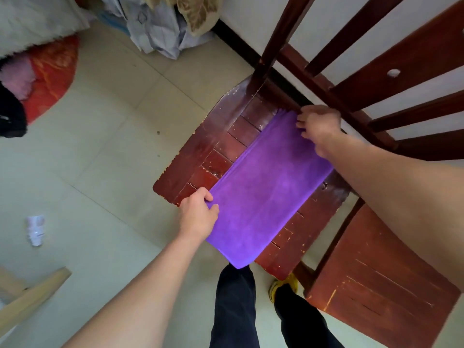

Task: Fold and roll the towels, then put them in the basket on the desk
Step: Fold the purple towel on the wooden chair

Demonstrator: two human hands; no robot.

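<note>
Both forearms are bare from the edge of the view to the wrists. The left forearm [140, 285] shows at about 7 o'clock and ends in the bare left hand [198, 217]. The right forearm [401, 187], at 3 o'clock, looks far broader through the wide lens and ends in the bare right hand [319, 129]. At 6 o'clock are dark trousers [233, 310], close to black, of plain cloth with soft lengthwise folds on both legs. At 5 o'clock a yellow shoe [283, 285] with darker markings shows under the right trouser hem, which partly covers it. The other foot is hidden.
</note>
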